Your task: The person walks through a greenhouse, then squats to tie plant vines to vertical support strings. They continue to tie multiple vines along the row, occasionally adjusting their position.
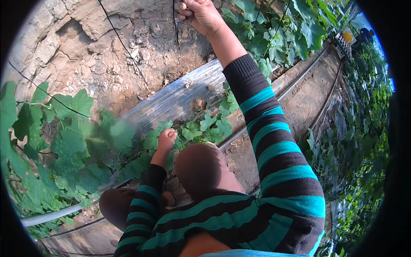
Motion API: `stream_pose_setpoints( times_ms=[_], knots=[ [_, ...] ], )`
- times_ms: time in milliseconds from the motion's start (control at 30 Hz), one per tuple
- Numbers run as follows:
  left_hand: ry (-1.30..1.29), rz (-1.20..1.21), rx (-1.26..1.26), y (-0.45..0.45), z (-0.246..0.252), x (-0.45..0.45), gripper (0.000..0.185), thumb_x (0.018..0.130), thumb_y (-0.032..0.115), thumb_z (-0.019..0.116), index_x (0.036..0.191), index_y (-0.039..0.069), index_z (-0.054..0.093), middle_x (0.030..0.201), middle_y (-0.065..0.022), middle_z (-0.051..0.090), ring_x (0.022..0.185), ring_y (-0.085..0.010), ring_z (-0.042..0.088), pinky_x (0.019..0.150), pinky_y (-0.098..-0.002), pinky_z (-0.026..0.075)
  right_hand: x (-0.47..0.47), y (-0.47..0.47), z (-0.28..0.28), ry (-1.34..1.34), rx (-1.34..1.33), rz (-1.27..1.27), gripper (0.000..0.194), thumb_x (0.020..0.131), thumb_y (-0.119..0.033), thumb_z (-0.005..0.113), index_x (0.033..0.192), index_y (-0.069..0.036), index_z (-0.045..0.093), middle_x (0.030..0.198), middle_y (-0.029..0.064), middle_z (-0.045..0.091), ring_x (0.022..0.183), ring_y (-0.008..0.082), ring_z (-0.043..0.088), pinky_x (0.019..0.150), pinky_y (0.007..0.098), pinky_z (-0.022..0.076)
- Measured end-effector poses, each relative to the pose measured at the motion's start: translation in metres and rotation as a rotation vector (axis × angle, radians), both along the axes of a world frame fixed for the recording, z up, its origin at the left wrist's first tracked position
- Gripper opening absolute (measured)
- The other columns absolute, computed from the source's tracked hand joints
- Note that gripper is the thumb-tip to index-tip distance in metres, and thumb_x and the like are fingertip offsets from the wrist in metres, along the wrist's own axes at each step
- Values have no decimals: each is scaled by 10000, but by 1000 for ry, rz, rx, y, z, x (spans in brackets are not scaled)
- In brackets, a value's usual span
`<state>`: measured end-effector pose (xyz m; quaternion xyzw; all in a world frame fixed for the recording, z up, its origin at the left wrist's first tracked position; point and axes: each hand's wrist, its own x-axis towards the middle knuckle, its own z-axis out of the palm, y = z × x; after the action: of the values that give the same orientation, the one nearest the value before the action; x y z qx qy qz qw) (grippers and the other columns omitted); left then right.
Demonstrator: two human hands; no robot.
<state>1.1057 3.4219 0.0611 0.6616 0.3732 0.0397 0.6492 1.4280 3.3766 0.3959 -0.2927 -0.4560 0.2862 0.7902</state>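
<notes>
My right hand [202, 16] is raised at the top of the view, its fingers curled. Right beside those fingers hangs a thin black string [175, 25]; whether they grip it is not clear. Lower down, my left hand [167, 138] is loosely curled in front of my knee, among the lobed green leaves of a low vine [192, 130]. Anything between its fingers is too small to make out. Clear plastic film [179, 93] covers the soil strip beyond the vine.
Large-leaved vines [74, 138] crowd the left, some blurred close to the camera. More foliage [276, 35] grows at upper right. A cracked earth wall [77, 48] rises ahead. Metal pipe [301, 78] runs along the dirt path [301, 99]. A crate [344, 41] stands far right, near another person [365, 34].
</notes>
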Motion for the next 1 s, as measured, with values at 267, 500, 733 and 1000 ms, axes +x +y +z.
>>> stream_pose_setpoints(
  times_ms=[267,500,733,1000],
  knots=[
    [-72,-200,172,-10,-45,43,254,826,130,604,1059,39,557,940,-48,609,801,-139,587,671,-279,475,-51,-155,-225,508,-194,-123,143,894,-216,505,869,-75,517,684,-23,454,508,55,288,436,183,239],
    [-177,-512,516,-65,-41,75,531,717,105,677,1192,27,452,1160,-177,520,1081,-330,484,930,-374,378,-115,-203,-357,275,-1052,-398,166,893,-168,505,802,-51,579,628,-20,530,504,52,417,461,198,346],
    [110,-473,513,-71,-62,56,614,727,118,675,1250,2,376,1191,-237,481,1103,-361,465,941,-395,365,-150,-185,-392,-612,-1642,-567,527,675,-339,696,1077,-47,521,1090,196,526,1099,355,448,906,429,370],
    [154,-334,548,-66,-67,52,627,706,107,684,1246,11,379,1205,-213,473,1116,-346,452,925,-393,377,-85,-189,-387,-481,-1521,-591,222,733,-205,630,882,-41,639,823,191,621,817,348,592,733,411,466]
  ],
)
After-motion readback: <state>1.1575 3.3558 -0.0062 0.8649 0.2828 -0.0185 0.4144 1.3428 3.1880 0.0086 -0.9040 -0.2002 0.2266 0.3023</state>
